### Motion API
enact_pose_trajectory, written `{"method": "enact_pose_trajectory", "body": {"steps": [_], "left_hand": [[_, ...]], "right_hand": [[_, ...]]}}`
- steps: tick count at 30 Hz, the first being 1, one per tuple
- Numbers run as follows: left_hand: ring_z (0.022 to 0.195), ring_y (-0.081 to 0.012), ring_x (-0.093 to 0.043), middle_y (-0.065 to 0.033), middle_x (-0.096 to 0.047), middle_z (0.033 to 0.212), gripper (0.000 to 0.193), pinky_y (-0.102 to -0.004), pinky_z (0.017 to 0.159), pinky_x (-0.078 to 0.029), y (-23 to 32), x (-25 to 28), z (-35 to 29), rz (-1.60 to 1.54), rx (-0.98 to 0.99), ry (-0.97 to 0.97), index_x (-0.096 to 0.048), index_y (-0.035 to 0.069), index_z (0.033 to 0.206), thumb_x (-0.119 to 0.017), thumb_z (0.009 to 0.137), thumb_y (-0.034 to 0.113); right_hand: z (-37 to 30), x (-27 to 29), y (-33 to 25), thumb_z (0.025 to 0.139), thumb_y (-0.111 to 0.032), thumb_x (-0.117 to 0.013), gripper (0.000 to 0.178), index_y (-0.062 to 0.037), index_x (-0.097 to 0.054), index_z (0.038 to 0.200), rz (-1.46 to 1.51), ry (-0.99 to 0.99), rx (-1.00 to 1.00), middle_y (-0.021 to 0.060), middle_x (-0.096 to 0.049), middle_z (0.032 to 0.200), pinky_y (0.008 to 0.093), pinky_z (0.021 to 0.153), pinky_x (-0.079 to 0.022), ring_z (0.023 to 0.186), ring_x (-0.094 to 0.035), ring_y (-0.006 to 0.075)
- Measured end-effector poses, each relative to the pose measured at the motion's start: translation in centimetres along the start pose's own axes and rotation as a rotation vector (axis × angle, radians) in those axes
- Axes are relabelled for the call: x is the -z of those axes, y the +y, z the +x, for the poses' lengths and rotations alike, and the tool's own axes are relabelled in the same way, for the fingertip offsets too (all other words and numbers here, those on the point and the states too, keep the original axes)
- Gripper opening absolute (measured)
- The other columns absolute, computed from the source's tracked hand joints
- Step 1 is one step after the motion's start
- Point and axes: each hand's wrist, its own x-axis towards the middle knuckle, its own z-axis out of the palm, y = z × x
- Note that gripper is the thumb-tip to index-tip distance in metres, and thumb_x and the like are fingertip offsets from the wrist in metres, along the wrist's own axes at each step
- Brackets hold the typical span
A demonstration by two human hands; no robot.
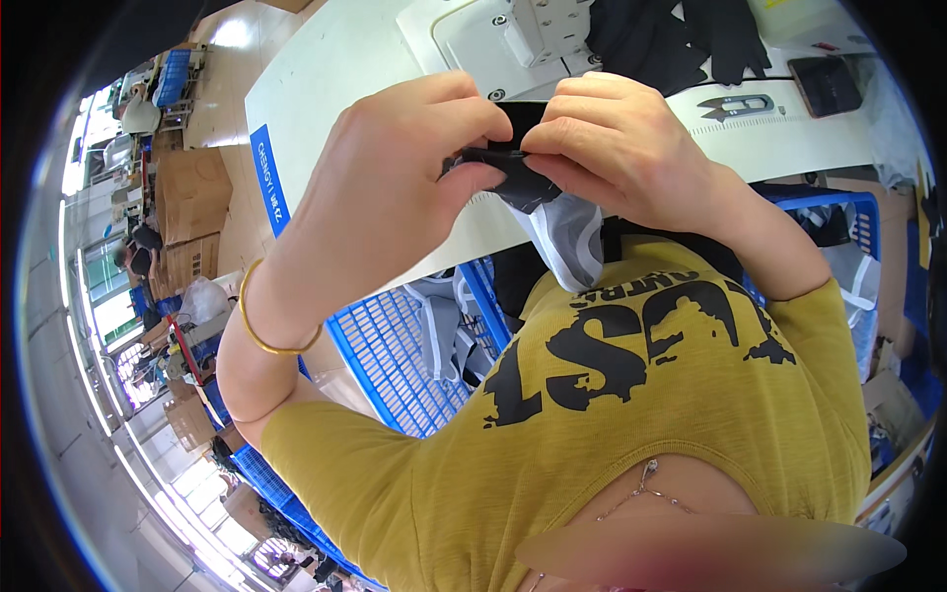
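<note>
My left hand [419, 153] and my right hand [617, 148] are close together over the front edge of the white table. Both pinch the black edge of a sewn fabric piece [528, 183] between thumb and fingers. Its grey and white part [567, 237] hangs down against my shirt, and it looks like a shoe upper. The black edge is folded between my fingertips, which partly cover it. Behind my hands lies the white metal base of a machine [473, 44], probably a sewing machine.
On the white table [326, 89] lie black fabric pieces [681, 39], thread snips [735, 107] and a dark phone [824, 87]. Below its edge, a blue basket [380, 360] at left holds grey and white pieces. Another blue basket [868, 222] stands at right. Cardboard boxes [192, 192] sit far left.
</note>
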Motion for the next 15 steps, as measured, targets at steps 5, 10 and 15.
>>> {"method": "enact_pose_trajectory", "body": {"steps": [5,10,15], "left_hand": [[0.064,-0.0186,-0.057,-0.0084,-0.062,0.077,0.014,-0.0283,0.060,-0.044,-0.84,0.31,0.36,-0.093,0.041,-0.109,-0.069,-0.002,0.090,-0.075,0.080,0.004],[0.065,-0.0172,-0.057,-0.0081,-0.063,0.078,0.014,-0.0277,0.060,-0.044,-0.80,0.46,0.31,-0.155,0.090,-0.105,-0.069,-0.002,0.090,-0.076,0.079,0.003],[0.065,-0.0160,-0.057,-0.0069,-0.063,0.077,0.014,-0.0268,0.061,-0.045,-0.34,0.44,0.37,-0.091,0.053,-0.026,-0.068,-0.001,0.087,-0.076,0.075,-0.002]], "right_hand": [[-0.12,0.28,0.16,0.076,-0.010,-0.075,0.015,-0.0030,-0.064,0.084,-0.015,0.027,0.011,0.0055,-0.061,0.077,0.0333,0.067,-0.051,0.074,-0.060,0.0218],[-0.02,0.11,0.11,0.076,-0.009,-0.076,0.016,-0.0030,-0.064,0.084,-0.006,0.034,0.012,0.0056,-0.060,0.076,0.0337,0.066,-0.050,0.073,-0.059,0.0219],[0.06,0.19,0.10,0.077,-0.009,-0.076,0.015,-0.0024,-0.064,0.085,0.025,0.064,-0.007,0.0067,-0.059,0.076,0.0340,0.065,-0.050,0.071,-0.059,0.0237]]}}
